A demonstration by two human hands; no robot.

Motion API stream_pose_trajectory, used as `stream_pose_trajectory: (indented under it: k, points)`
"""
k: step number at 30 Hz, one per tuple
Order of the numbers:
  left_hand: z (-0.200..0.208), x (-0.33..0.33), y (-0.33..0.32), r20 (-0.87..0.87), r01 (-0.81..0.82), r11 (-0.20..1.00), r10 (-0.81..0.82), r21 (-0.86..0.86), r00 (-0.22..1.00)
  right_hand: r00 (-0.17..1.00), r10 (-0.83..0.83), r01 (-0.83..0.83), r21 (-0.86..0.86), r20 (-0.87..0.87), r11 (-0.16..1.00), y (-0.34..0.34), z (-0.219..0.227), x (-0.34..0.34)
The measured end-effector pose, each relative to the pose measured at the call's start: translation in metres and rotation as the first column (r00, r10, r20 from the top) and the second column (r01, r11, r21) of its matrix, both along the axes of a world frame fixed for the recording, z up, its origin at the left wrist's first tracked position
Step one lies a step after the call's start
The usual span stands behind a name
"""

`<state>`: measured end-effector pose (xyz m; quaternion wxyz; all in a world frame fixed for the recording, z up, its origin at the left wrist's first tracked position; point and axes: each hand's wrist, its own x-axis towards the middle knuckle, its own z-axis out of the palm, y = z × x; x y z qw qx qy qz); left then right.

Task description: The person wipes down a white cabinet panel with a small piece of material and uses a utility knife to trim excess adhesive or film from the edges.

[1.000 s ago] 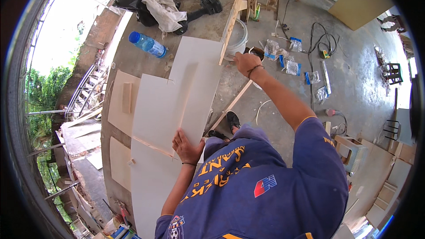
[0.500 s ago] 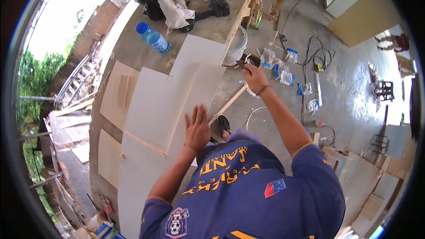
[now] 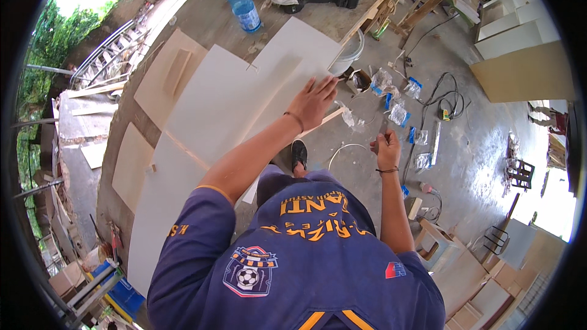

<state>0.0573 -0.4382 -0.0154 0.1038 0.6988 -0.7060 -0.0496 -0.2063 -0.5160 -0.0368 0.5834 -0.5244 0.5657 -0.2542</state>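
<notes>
A large white board [image 3: 202, 107] with a stepped outline lies in front of me, and thin brownish lines run across it. My left hand [image 3: 313, 102] rests flat near the board's right edge, its fingers stretched out and close together. Off to the right, over the floor, my right hand [image 3: 386, 150] is closed with the thumb against the fingers. Whatever it may hold is too small to make out. Under my left hand a narrow wooden strip [image 3: 327, 120] slants past the board's edge.
Beyond the board stand a blue-capped bottle [image 3: 243, 7] and a white bucket [image 3: 350, 52]. Clear packets [image 3: 398, 113] with blue parts and a coiled black cable [image 3: 451, 95] lie on the floor at right. Plain wooden panels [image 3: 173, 64] lie left of the board.
My left hand has slid forward and right to the board's edge. My right hand, which held a dark tool near the bucket, has come back toward me and right. The view has shifted too.
</notes>
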Motion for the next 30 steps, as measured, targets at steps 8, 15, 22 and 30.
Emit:
stream_pose_trajectory:
  k: [8,15,22,30]
  points:
    - [0.011,-0.025,0.181,0.015,-0.31,0.945,0.311,0.108,0.95,0.875,-0.17,-0.053,0.437,0.454,0.898,-0.004,0.014,0.053]
    - [0.002,0.022,0.312,-0.118,-0.601,0.798,0.601,0.039,0.79,0.912,0.408,-0.387,-0.269,0.026,0.882,-0.041,-0.018,0.084]
    - [-0.004,0.04,0.357,0.021,-0.887,0.46,0.888,-0.038,0.459,0.845,0.464,-0.523,-0.593,-0.266,0.612,-0.057,0.023,0.13]
    - [-0.003,0.038,0.36,0.027,-0.877,0.48,0.877,-0.035,0.479,0.735,0.342,-0.65,-0.751,-0.585,0.112,-0.018,0.02,0.157]
